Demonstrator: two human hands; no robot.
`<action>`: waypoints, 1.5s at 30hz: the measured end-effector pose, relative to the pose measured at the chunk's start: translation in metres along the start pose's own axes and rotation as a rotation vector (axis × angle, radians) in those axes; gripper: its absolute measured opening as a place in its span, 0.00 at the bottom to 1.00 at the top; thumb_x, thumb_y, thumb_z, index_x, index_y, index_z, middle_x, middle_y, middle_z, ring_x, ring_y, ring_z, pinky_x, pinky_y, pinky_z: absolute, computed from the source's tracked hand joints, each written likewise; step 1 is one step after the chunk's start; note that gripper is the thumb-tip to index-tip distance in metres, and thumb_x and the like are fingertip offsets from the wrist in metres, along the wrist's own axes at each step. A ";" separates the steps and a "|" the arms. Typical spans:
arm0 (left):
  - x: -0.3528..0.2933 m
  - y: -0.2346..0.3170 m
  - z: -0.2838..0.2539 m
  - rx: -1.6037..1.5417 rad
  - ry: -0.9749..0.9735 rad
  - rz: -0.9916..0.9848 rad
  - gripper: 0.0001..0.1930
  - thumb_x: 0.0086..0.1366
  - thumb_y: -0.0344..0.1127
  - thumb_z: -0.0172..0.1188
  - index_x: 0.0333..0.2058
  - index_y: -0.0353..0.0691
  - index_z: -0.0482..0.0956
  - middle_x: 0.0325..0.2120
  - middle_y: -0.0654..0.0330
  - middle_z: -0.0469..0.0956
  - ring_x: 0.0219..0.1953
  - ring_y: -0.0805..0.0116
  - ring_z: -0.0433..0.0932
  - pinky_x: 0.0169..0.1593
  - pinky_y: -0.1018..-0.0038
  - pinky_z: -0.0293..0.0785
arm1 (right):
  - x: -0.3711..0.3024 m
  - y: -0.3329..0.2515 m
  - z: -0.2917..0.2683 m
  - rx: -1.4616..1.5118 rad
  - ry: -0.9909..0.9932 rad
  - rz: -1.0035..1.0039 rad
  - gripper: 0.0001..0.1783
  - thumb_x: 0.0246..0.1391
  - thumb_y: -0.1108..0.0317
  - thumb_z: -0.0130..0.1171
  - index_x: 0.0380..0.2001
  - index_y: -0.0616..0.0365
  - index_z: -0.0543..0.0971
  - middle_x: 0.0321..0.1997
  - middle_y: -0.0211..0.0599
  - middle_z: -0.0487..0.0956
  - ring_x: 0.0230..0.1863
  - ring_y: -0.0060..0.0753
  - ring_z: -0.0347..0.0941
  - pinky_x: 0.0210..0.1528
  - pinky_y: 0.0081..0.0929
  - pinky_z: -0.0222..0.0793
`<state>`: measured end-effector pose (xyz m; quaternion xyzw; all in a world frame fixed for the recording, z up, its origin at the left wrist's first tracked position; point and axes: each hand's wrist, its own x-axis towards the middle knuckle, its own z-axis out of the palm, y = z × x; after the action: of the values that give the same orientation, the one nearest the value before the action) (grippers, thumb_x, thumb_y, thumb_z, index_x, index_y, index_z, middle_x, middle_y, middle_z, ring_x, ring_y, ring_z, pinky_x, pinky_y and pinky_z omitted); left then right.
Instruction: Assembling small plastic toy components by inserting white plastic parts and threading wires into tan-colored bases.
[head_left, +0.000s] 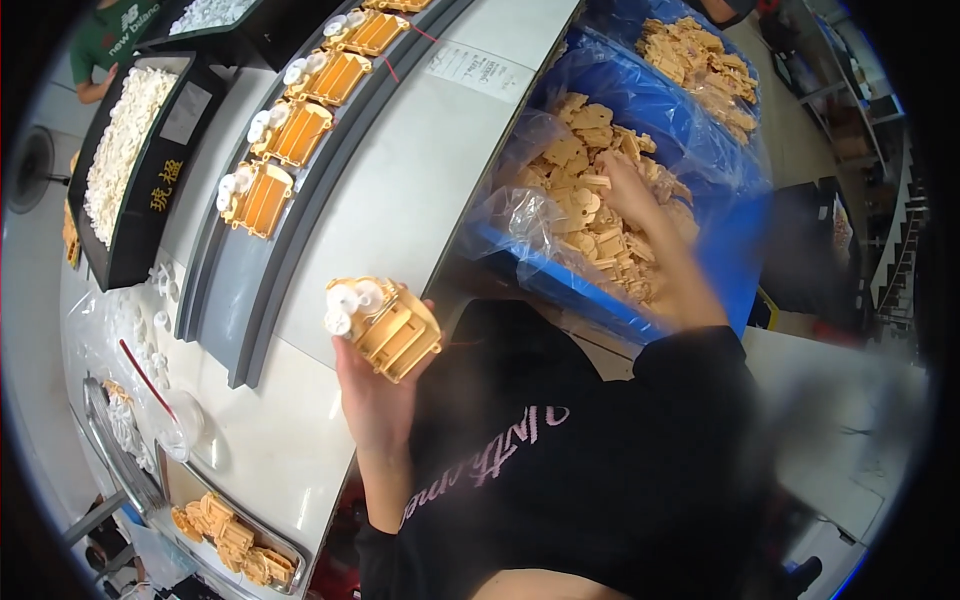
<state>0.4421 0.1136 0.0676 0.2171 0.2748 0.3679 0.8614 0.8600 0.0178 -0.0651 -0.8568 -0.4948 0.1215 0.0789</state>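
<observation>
My left hand point(378, 395) is closed around an orange-tan plastic housing point(400, 335) with slatted compartments, holding it above the table's front edge. White plastic gear wheels point(345, 300) sit on the housing's upper left side. Off to the right, my right hand point(627, 188) reaches into a blue bin point(625, 318) lined with clear plastic film. It is down among a heap of loose tan plastic parts point(575, 205). Its fingers blend with the pieces, so whether they grip one cannot be made out.
A curved grey track point(250, 325) carries several similar housings point(265, 200) with white wheels. Left of it stands a black box point(150, 190) of small white parts. A metal tray point(285, 545) holds orange pieces. A second blue bin point(690, 75) lies beyond. Another person point(105, 45) is at far left.
</observation>
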 end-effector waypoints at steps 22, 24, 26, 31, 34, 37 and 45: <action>0.011 -0.046 0.026 -0.286 -0.075 0.235 0.34 0.69 0.55 0.44 0.66 0.51 0.42 0.64 0.60 0.51 0.67 0.62 0.52 0.67 0.60 0.51 | -0.116 -0.282 -0.062 1.661 0.187 0.006 0.16 0.54 0.80 0.58 0.43 0.65 0.64 0.41 0.42 0.73 0.43 0.23 0.71 0.46 0.19 0.71; 0.011 -0.048 0.026 -0.283 -0.063 0.253 0.35 0.69 0.55 0.45 0.66 0.51 0.41 0.64 0.59 0.51 0.66 0.62 0.52 0.67 0.60 0.51 | -0.118 -0.280 -0.058 1.546 0.229 -0.013 0.15 0.54 0.80 0.58 0.42 0.65 0.64 0.41 0.42 0.73 0.41 0.22 0.72 0.44 0.18 0.72; 0.012 -0.050 0.023 -0.285 -0.055 0.261 0.35 0.69 0.55 0.45 0.66 0.51 0.40 0.64 0.59 0.51 0.66 0.62 0.52 0.67 0.60 0.51 | -0.122 -0.280 -0.057 1.498 0.219 -0.047 0.15 0.54 0.81 0.58 0.42 0.65 0.64 0.40 0.42 0.73 0.41 0.22 0.72 0.43 0.18 0.72; 0.014 -0.049 0.026 -0.248 -0.041 0.270 0.38 0.68 0.54 0.49 0.66 0.50 0.38 0.62 0.58 0.53 0.66 0.62 0.53 0.66 0.60 0.53 | -0.122 -0.285 -0.054 1.437 0.261 -0.053 0.15 0.54 0.81 0.58 0.41 0.65 0.64 0.39 0.42 0.73 0.40 0.23 0.73 0.43 0.18 0.72; 0.014 -0.051 0.028 -0.238 -0.017 0.317 0.37 0.68 0.52 0.50 0.66 0.50 0.38 0.62 0.57 0.52 0.65 0.62 0.54 0.65 0.61 0.55 | -0.120 -0.286 -0.052 1.358 0.291 -0.142 0.16 0.53 0.81 0.58 0.41 0.65 0.64 0.39 0.42 0.74 0.41 0.23 0.73 0.43 0.18 0.72; 0.015 -0.046 0.030 -0.248 0.012 0.314 0.34 0.70 0.47 0.49 0.65 0.49 0.41 0.61 0.56 0.55 0.63 0.62 0.58 0.64 0.62 0.59 | -0.120 -0.288 -0.047 1.368 0.331 -0.108 0.16 0.54 0.81 0.59 0.41 0.64 0.63 0.38 0.41 0.73 0.40 0.23 0.74 0.42 0.17 0.72; 0.009 -0.039 0.021 -0.188 0.045 0.376 0.29 0.70 0.43 0.49 0.63 0.46 0.47 0.57 0.56 0.61 0.59 0.66 0.64 0.61 0.66 0.63 | -0.104 -0.293 -0.068 1.045 0.270 -0.205 0.15 0.50 0.75 0.65 0.41 0.66 0.74 0.44 0.37 0.70 0.52 0.27 0.68 0.53 0.23 0.66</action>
<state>0.4805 0.0923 0.0578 0.1749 0.2128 0.5509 0.7878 0.5871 0.0726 0.0879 -0.6590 -0.4353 0.2314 0.5681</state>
